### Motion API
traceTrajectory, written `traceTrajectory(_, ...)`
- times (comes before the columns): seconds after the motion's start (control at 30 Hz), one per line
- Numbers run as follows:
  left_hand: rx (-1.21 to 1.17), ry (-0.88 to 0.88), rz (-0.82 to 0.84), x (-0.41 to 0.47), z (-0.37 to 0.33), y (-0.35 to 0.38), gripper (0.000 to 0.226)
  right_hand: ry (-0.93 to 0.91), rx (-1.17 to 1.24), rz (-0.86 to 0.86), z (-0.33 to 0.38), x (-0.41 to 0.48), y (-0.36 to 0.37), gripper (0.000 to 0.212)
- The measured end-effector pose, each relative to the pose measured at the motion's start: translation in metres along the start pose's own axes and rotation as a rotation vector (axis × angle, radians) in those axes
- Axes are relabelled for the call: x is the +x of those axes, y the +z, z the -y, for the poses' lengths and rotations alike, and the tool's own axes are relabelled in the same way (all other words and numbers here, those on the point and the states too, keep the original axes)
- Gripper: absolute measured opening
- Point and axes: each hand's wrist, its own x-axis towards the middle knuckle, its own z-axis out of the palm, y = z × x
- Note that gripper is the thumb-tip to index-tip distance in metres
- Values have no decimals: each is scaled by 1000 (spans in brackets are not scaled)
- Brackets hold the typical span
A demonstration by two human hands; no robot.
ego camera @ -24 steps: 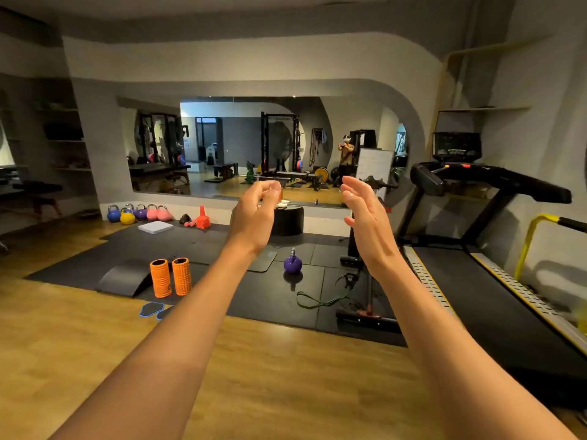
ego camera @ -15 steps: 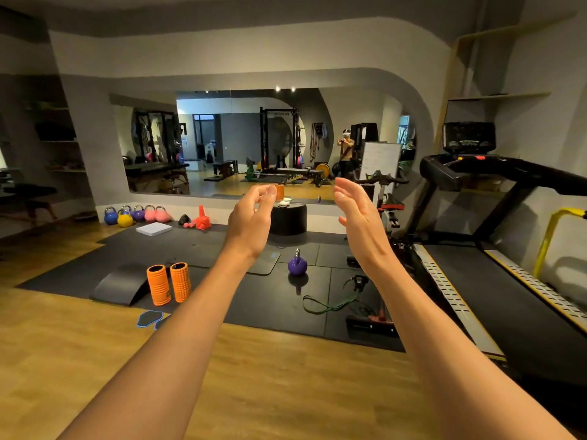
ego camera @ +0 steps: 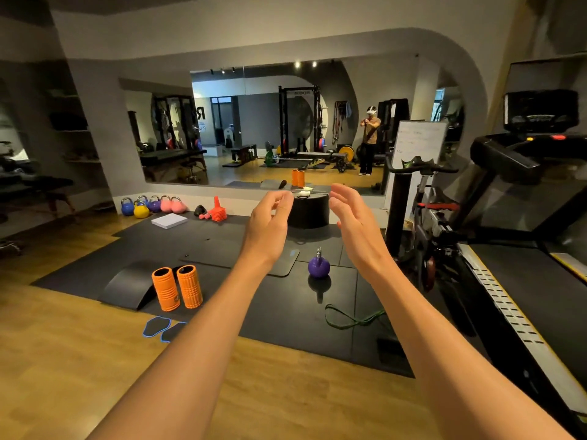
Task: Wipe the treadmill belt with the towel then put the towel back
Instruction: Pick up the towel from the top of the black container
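Both my arms are stretched out in front of me at chest height, palms facing each other. My left hand has loosely curled fingers and holds nothing. My right hand has nearly straight fingers and is empty too. Between and beyond them a small white towel lies on top of a black round drum by the mirror wall. The treadmill with its black belt stands at the far right, well away from both hands.
An exercise bike and a whiteboard stand between the drum and the treadmill. On the black mats lie a purple kettlebell, two orange foam rollers, a green band, orange cones and a kettlebell row.
The view has swung left and moved closer to the mats, so the treadmill has slid towards the right edge. My hands stay raised and have drawn a little closer to the drum.
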Motion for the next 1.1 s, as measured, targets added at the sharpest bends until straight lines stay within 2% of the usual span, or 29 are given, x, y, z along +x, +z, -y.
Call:
traceTrajectory(0.53, -58, -74, 27, 332, 204, 31, 36, 96, -123, -17, -180, 295, 90, 43)
traceTrajectory(0.77, -77, -112, 65, 459, 304, 74, 38, 114, -87, -28, -284, 434, 125, 40)
traceTrajectory(1.1, -30, -97, 37, 681, 401, 124, 37, 171, 11, 15, -419, 661, 167, 37)
